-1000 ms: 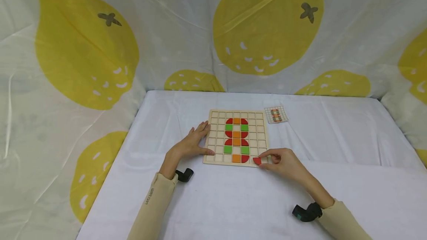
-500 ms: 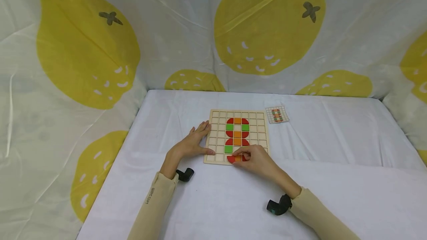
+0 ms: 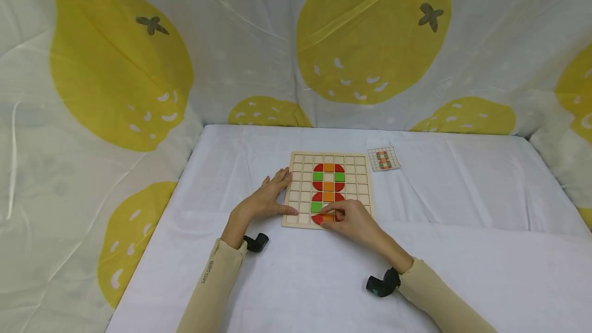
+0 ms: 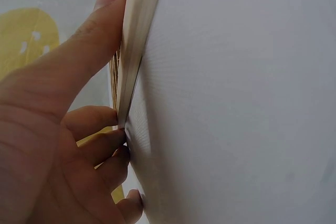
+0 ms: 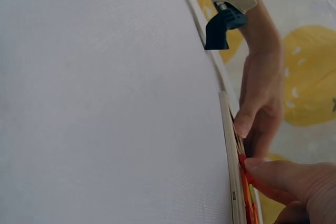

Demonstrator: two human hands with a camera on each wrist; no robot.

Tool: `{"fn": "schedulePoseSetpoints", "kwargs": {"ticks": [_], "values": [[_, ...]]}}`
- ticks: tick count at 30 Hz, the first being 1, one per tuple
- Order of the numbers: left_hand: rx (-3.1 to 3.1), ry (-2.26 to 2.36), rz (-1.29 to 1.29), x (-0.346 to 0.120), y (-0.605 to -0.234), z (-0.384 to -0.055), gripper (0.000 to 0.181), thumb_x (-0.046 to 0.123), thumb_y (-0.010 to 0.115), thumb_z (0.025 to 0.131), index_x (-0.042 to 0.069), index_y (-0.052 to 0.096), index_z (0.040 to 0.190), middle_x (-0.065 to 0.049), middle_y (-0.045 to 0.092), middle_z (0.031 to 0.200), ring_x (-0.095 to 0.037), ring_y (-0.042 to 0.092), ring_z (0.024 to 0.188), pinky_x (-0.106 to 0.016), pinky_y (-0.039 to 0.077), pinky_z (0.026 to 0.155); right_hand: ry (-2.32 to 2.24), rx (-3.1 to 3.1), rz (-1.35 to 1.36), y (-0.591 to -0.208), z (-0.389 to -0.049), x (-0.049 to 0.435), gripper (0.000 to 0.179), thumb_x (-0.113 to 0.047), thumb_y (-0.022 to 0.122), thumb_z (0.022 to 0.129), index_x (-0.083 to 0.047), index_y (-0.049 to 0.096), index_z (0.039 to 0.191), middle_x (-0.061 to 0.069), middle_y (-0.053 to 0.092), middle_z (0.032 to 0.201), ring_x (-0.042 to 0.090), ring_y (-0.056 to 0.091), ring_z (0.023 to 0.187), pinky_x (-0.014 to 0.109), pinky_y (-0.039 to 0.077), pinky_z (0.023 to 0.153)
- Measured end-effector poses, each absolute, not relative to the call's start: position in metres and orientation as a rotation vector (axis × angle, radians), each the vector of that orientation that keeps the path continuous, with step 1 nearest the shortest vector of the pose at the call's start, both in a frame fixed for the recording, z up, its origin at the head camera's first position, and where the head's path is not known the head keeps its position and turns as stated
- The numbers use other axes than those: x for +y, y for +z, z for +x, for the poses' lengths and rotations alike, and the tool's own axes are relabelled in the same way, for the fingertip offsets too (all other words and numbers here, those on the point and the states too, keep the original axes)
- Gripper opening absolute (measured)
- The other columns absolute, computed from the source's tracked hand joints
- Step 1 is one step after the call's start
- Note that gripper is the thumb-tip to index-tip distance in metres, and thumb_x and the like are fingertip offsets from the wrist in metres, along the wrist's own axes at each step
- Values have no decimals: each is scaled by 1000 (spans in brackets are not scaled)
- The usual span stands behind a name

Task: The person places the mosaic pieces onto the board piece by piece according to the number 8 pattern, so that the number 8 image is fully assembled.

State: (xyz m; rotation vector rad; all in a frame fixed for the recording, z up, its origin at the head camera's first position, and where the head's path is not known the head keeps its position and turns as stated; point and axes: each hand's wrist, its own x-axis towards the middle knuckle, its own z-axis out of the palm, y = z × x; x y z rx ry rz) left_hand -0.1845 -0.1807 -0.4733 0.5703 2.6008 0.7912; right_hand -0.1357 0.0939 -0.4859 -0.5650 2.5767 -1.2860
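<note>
A square wooden grid board [image 3: 303, 183] lies on the white cloth, with red quarter-circle, orange and green square pieces in its middle columns. My left hand [image 3: 264, 201] rests at the board's left side, fingers extended. Its thumb [image 4: 100, 30] lies over the rim, and the other fingertips touch the edge in the left wrist view. Between thumb and forefinger, my right hand [image 3: 357, 224] pinches a red quarter-circle piece [image 3: 316, 219] at the board's bottom row, left of an orange square [image 3: 328, 217]. The right hand hides part of the lower right pieces.
Behind the board's right corner lies a small pattern card [image 3: 384, 159] with a printed grid. A lemon-print cloth [image 3: 250, 50] hangs behind and to the left of the table. Black wrist cameras [image 3: 384, 283] sit on both wrists.
My right hand has moved left across the board's lower edge, carrying the red quarter-circle piece from the right columns to beside the orange square. The left hand has stayed in place.
</note>
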Motion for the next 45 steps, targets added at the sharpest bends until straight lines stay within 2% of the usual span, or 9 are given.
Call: {"fn": "schedulePoseSetpoints", "kwargs": {"ticks": [9,22,40,45], "values": [[2600,786,567,-182,-473,-184,113,44,85,84,1,18,164,-16,6,175,-33,2,164,-57,2,133,-1274,2586,-558,-488,-136,89,17,-21,87,84,-17,81,98,-9,35,58,5,34,56,19,26,55],[2606,774,543,-183,-471,-183,112,42,86,83,1,20,164,-15,7,175,-32,2,164,-56,2,133,-1267,2590,-558,-488,-137,85,20,-23,86,85,-14,83,103,-9,34,54,4,31,52,18,20,51],[2596,793,543,-182,-483,-170,112,43,87,82,0,23,163,-16,9,175,-34,5,163,-59,5,132,-1290,2584,-512,-499,-122,88,17,-20,89,82,-18,84,98,-10,36,54,2,33,51,17,21,49],[2628,793,573,-179,-478,-180,110,44,86,82,0,24,163,-15,10,175,-33,5,164,-58,5,133,-1304,2616,-547,-493,-131,91,16,-18,88,83,-16,83,98,-10,36,55,1,32,52,17,20,49]]}}
